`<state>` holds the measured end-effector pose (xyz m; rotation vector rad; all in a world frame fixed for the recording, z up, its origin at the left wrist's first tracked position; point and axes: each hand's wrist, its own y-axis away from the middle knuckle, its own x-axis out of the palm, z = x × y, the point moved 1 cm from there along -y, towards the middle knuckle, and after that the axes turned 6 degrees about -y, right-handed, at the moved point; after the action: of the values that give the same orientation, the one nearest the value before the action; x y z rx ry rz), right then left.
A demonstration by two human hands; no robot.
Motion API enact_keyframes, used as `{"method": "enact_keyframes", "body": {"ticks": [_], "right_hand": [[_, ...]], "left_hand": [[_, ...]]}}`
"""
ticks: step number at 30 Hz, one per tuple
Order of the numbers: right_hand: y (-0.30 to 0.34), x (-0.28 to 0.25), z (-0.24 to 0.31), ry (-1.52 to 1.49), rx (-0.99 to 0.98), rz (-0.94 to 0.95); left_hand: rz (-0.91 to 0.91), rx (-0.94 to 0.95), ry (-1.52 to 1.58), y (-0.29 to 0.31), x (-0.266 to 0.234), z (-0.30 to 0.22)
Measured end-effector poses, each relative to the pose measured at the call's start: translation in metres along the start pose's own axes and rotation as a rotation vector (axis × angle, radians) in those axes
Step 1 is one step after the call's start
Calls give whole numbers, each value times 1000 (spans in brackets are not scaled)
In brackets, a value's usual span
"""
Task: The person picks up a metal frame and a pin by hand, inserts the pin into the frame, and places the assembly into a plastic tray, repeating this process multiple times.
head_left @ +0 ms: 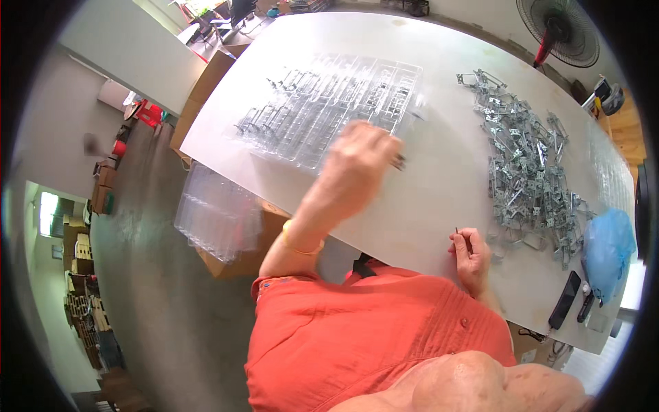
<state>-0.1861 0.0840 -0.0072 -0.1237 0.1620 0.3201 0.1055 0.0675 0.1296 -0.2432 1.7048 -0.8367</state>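
Observation:
My left hand [362, 159] hovers at the near right corner of a clear plastic blister tray [302, 147], smeared by motion. Its fingers are curled, and a small dark metal part [399, 162] pokes out beneath them. Several metal pieces [255, 123] lie in rows toward the tray's left side. Close to the table's front edge, my right hand [471, 259] pinches a short, thin dark piece [456, 232] between thumb and finger. To the right of it spreads a long heap of silvery metal brackets [525, 158], tangled together on the white table [425, 199].
Clear plastic trays [220, 213] are stacked on a cardboard box [226, 264] left of the table. At the right edge lie a blue plastic bag [608, 244], a black phone [565, 299] and more clear trays [607, 165]. A fan [557, 31] stands beyond the far right corner.

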Motion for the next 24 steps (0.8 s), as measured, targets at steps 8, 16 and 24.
{"method": "enact_keyframes", "body": {"ticks": [8,16,24], "right_hand": [[-16,7,-7,40,-50,72],[-16,5,-16,34,-26,37],[-13,5,-16,44,-37,43]], "left_hand": [[65,-159,-354,38,-55,123],[235,-257,-380,67,-60,162],[300,-255,-457,74,-54,170]]}}
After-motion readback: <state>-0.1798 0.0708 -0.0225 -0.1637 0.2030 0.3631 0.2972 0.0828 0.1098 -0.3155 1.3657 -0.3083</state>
